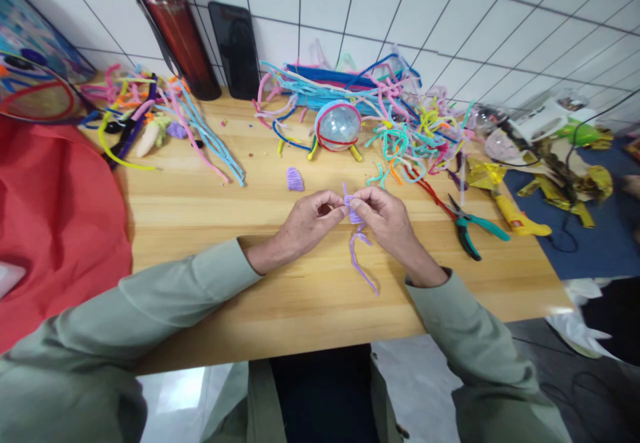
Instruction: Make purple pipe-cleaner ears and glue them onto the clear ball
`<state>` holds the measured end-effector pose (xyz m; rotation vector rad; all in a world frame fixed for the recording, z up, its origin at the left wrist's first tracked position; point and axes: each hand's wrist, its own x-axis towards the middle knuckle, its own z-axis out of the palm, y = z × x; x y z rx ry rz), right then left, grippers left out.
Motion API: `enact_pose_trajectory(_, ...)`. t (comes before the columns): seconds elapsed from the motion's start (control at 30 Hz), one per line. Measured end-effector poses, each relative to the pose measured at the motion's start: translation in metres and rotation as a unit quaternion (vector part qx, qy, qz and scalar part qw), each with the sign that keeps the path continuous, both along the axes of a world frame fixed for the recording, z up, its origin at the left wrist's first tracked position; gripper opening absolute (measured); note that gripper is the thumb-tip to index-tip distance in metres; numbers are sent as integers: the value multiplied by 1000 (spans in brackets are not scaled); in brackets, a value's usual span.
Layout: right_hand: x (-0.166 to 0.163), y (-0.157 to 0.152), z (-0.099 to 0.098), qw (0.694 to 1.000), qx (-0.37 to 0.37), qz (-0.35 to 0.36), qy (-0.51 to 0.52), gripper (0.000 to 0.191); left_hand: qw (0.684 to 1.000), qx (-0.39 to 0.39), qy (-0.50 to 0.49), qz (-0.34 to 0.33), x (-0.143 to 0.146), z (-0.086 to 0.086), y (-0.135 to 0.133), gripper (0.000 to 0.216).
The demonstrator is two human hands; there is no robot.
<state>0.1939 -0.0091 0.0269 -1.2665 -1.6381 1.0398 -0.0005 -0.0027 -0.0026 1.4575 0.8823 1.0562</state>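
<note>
Over the middle of the wooden table, both my hands meet at a small purple pipe-cleaner piece (355, 217) with folded rows. My left hand (314, 222) pinches its left side between thumb and forefinger. From the right, my right hand (387, 221) pinches its upper part. One end of the purple pipe cleaner sticks up above the fingers. A loose purple pipe-cleaner length (354, 256) trails below on the table; whether it joins the piece is hard to see. Left of my hands lies a finished-looking purple ribbed piece (295, 179).
Behind stand a clear ball with pipe-cleaner trim (339, 125) and a heap of coloured pipe cleaners (325, 93). Pliers (467, 222) and a yellow glue gun (520, 216) lie at right. A red thermos (175, 30), a phone (234, 50) and red cloth (65, 216) occupy the left.
</note>
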Motion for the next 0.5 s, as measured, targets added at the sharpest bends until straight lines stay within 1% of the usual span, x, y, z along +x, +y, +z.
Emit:
enact_pose_trajectory(0.13,0,-1,2,1000,-10,12,1,34,1000,13,20,-5,-1,-1,-1,26)
enact_pose_trajectory(0.3,1,-1,2,999,-19,23,14,31,1000,6,7,-13,-1,-2,-1,27)
enact_pose_trajectory(0.5,1,0,2,999,-36,16,34,33,998,-48,-18,-21,1,-1,-1,32)
